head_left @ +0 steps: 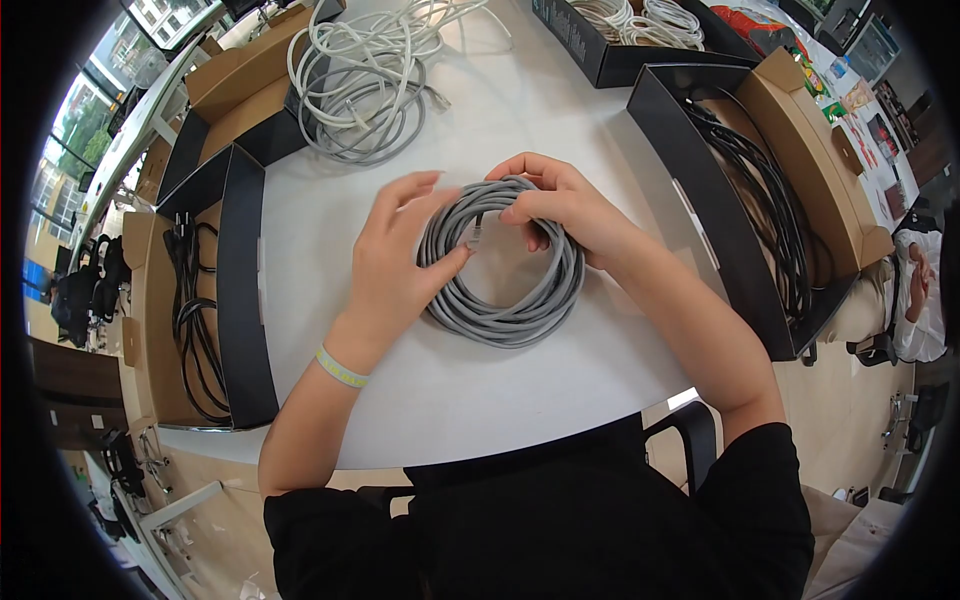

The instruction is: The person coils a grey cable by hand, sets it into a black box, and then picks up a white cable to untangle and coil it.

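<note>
A grey cable [503,325] is wound in a round coil above the white table. My right hand [560,205] grips the coil's upper right part, with the thumb on top and the fingers curled round it. At the coil's left side is my left hand [405,245], fingers raised and slightly blurred, its thumb reaching inside the ring at a cable end with a clear plug [474,236]. Whether the thumb presses on the plug is hard to tell.
Tangled white and grey cables [375,110] lie behind the coil. Open black boxes with black cables stand at left [245,300] and right [700,190]. Another box [600,60] holds white cables at the back. A person [915,290] is at far right.
</note>
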`<action>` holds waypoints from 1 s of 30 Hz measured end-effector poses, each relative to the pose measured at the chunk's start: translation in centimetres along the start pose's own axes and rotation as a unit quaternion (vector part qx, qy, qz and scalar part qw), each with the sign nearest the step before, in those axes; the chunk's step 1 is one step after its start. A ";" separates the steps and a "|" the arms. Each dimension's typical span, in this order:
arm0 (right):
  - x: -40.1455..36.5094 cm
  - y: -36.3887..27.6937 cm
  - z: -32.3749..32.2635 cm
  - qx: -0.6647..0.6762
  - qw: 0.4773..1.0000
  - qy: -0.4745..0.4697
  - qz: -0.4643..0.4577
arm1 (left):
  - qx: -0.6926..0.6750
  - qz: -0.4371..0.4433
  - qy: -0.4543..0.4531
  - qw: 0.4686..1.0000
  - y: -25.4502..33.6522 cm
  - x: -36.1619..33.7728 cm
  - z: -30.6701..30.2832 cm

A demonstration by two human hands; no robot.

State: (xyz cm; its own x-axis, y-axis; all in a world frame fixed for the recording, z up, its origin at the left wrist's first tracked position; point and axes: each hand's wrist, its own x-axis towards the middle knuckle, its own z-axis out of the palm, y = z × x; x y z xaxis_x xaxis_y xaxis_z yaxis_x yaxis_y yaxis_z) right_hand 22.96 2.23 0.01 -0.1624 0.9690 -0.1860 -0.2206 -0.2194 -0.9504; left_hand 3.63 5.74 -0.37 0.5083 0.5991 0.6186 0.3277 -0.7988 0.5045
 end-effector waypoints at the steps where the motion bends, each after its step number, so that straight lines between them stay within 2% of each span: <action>1: 0.0 0.0 0.0 0.001 1.000 0.000 0.001 | 0.000 -0.001 0.000 1.000 -0.1 0.0 0.0; 3: 0.0 0.0 0.1 0.004 1.000 0.006 0.003 | 0.138 0.148 -0.022 0.979 -0.3 0.0 0.1; 4: 0.0 0.1 0.1 0.004 1.000 0.006 0.003 | 0.138 0.148 -0.022 0.979 -0.4 0.1 0.1; 6: 0.1 0.1 0.0 0.009 1.000 0.009 -0.003 | 0.198 0.212 -0.006 0.957 -0.4 0.2 0.3; 10: 0.2 0.3 -0.1 0.012 1.000 0.016 -0.005 | 0.186 0.224 -0.021 0.956 -1.0 -0.3 0.5; 18: 0.1 -0.1 0.0 0.000 0.997 0.064 -0.030 | 0.103 0.172 -0.012 0.980 -1.1 -0.6 1.0; 25: 0.4 -0.7 -1.5 0.021 0.999 0.033 0.015 | -0.016 0.109 0.057 0.992 -0.7 -1.1 1.0; 27: 0.5 -0.7 -1.9 0.029 0.999 -0.025 0.010 | -0.158 -0.019 0.067 0.985 -1.0 -1.7 1.4; 28: 0.6 -0.8 -2.0 0.029 0.999 -0.024 0.010 | -0.158 -0.019 0.066 0.985 -0.8 -1.7 1.4; 30: 0.6 -0.9 -2.0 0.035 0.997 -0.070 -0.004 | -0.282 -0.075 0.102 0.951 -0.4 -1.4 1.4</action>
State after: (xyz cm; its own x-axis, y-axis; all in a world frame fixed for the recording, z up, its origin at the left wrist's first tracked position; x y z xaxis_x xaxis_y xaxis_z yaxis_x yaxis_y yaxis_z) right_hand 25.03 3.24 0.24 -0.2927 0.9462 -0.1379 -0.2883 -0.2249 -0.9308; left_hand 3.92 5.10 -2.32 0.3059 0.7484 0.5884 -0.1236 -0.5816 0.8040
